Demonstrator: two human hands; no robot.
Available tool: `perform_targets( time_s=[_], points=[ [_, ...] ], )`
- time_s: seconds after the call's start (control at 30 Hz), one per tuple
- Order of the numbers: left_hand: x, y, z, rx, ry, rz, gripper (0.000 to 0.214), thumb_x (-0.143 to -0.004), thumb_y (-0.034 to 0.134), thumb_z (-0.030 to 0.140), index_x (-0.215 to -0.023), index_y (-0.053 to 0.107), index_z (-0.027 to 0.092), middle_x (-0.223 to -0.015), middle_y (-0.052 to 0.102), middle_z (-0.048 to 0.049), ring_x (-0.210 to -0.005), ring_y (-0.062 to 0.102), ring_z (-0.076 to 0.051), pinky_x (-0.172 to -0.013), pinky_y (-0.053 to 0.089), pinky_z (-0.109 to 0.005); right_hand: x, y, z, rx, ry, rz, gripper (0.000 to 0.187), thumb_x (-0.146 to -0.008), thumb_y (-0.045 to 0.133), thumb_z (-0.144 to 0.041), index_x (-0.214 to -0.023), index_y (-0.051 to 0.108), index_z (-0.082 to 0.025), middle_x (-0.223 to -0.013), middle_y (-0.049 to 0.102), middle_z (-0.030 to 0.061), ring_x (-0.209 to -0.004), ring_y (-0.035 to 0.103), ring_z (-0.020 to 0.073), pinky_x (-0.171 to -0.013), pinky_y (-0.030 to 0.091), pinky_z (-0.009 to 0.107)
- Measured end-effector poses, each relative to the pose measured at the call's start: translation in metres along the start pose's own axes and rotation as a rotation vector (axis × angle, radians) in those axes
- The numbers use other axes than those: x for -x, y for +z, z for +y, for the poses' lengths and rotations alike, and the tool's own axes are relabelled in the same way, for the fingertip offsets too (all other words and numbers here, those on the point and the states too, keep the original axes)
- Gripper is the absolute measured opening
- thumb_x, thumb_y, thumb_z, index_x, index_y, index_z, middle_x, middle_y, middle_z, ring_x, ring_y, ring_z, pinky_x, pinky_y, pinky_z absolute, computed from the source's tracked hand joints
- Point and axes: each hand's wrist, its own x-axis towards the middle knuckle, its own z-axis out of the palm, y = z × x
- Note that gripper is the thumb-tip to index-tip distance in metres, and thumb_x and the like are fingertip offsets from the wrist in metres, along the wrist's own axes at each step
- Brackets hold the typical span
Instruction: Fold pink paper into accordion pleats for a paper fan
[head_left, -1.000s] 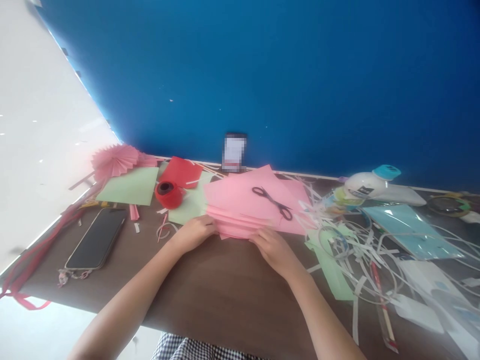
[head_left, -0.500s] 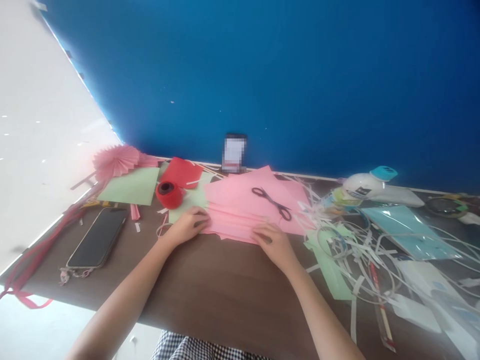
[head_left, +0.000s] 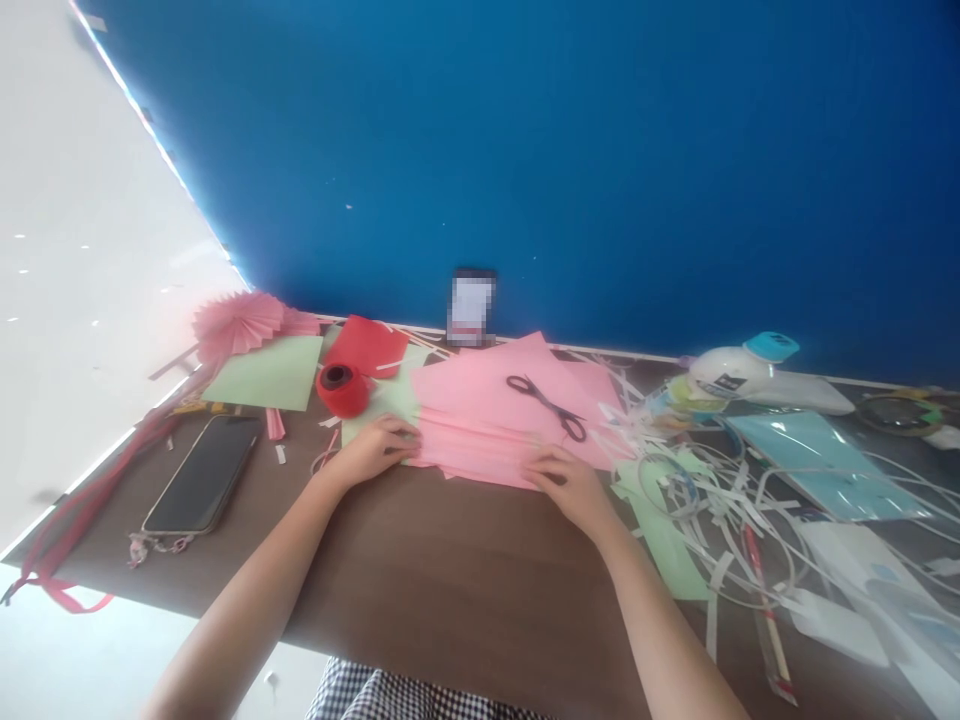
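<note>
A pleated strip of pink paper (head_left: pixel 472 449) lies in front of me, with narrow folds running from left to right. My left hand (head_left: pixel 379 448) pinches its left end between thumb and fingers. At the other end, my right hand (head_left: pixel 562 480) is closed on the near right part of the strip. Behind it are larger pink sheets (head_left: pixel 480 380), flat on the table. Black-handled scissors (head_left: pixel 546 407) rest on these sheets, slightly open. A red spool (head_left: pixel 343 390) stands left of the sheets, near my left hand.
A phone (head_left: pixel 202 475) lies at the left, below a green sheet (head_left: pixel 266 372) and a pink paper fan (head_left: pixel 238 322). White strips and cords (head_left: pixel 742 510) tangle at the right, beside a blue-capped glue bottle (head_left: pixel 731 370). A blue wall (head_left: pixel 525 150) rises behind the table.
My right hand has slid a little to the right along the pleated paper. My left hand stays at its end. The whole view has shifted slightly.
</note>
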Motion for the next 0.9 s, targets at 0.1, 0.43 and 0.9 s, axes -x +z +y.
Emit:
perform_targets(
  time_s=[0.1,0.43,0.9],
  points=[
    [-0.002,-0.001,0.003,-0.002,0.05,0.009,0.023,-0.086,0.044,0.025,-0.089,0.067,0.021,-0.096,0.064,-0.0047,-0.089,0.053,-0.015,-0.08,0.044,-0.03,0.0,0.001,0.0,0.02,-0.022,0.0,0.022,-0.08,0.051,-0.035,-0.07,0.065,-0.022,-0.081,0.063,0.0024,-0.077,0.059,0.0175,-0.073,0.047,0.031],
    [-0.006,-0.003,0.013,-0.066,0.04,0.012,0.022,-0.085,0.045,0.023,-0.081,0.066,0.019,-0.089,0.064,-0.004,-0.084,0.054,-0.015,-0.075,0.044,-0.027,-0.001,-0.005,-0.001,0.228,-0.198,0.015,0.02,-0.084,0.046,-0.029,-0.073,0.062,-0.022,-0.079,0.061,0.0039,-0.091,0.056,0.0217,-0.079,0.042,0.035],
    [-0.014,0.011,0.025,-0.023,0.027,-0.006,0.018,-0.083,0.049,0.026,-0.078,0.064,0.017,-0.083,0.062,-0.0053,-0.079,0.054,-0.016,-0.072,0.041,-0.027,-0.01,0.032,-0.026,0.256,-0.252,-0.001,0.017,-0.083,0.051,-0.027,-0.071,0.062,-0.021,-0.072,0.062,0.0012,-0.073,0.054,0.017,-0.071,0.038,0.032]
  ],
)
